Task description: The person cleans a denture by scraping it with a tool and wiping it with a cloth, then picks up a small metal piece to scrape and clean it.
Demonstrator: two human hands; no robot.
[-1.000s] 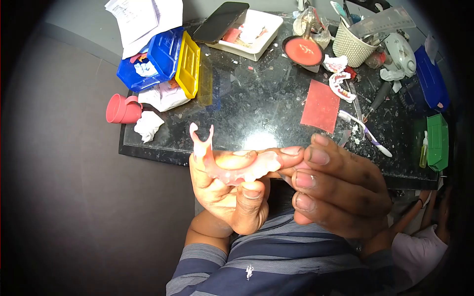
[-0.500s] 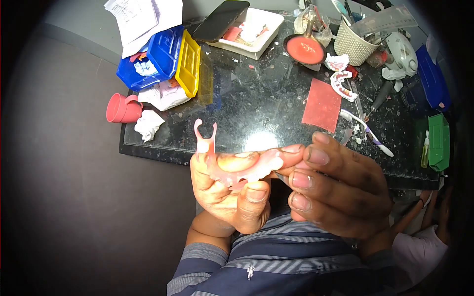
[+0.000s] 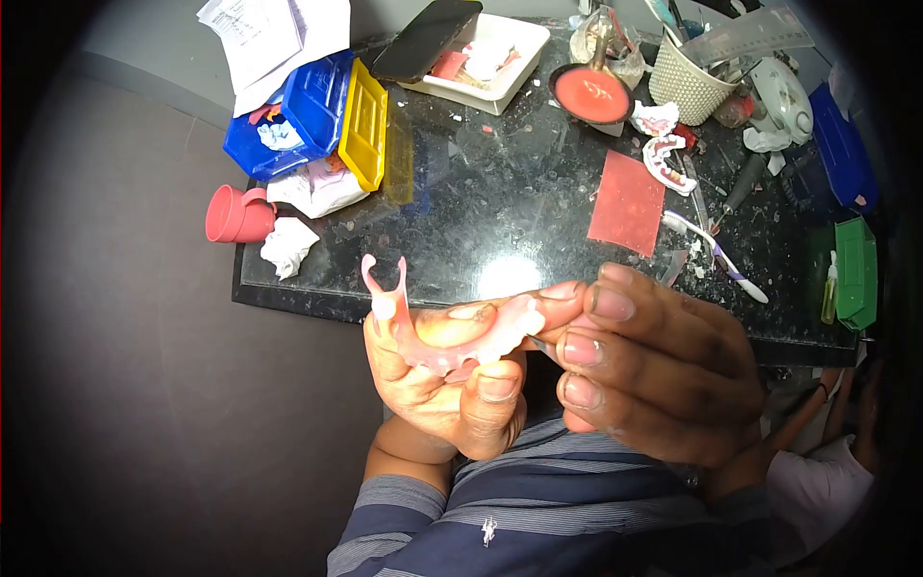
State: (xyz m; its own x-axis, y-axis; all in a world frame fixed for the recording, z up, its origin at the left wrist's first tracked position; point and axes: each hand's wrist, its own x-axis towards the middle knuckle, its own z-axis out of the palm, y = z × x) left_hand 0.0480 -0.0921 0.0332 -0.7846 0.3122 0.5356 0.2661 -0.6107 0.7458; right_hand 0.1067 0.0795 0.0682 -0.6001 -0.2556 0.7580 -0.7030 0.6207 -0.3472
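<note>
A pink partial denture (image 3: 507, 330) with curved clasp arms at one end is gripped between the thumb and fingers of my left hand (image 3: 437, 404). Its clasp end points up and to the left, and its scalloped edge faces me. Closed around a thin tool with a dark, pointed metal tip (image 3: 542, 345), my right hand (image 3: 663, 361) is close against the denture's right end. The tip is right at the denture's edge; the tool's handle is hidden by my fingers.
Behind my hands, the black worktop (image 3: 452, 231) carries a pink wax sheet (image 3: 627, 204), a toothbrush (image 3: 731, 269), dental models (image 3: 663, 163) and a pan of red wax (image 3: 591, 93). Blue and yellow bins (image 3: 363, 125) and a pink mug (image 3: 237, 213) are left. Another person's sleeve (image 3: 817, 486) shows lower right.
The denture has turned a little in my left hand, its clasp end moving left and down. My right hand has shifted slightly left, with the tool tip still at the denture's edge.
</note>
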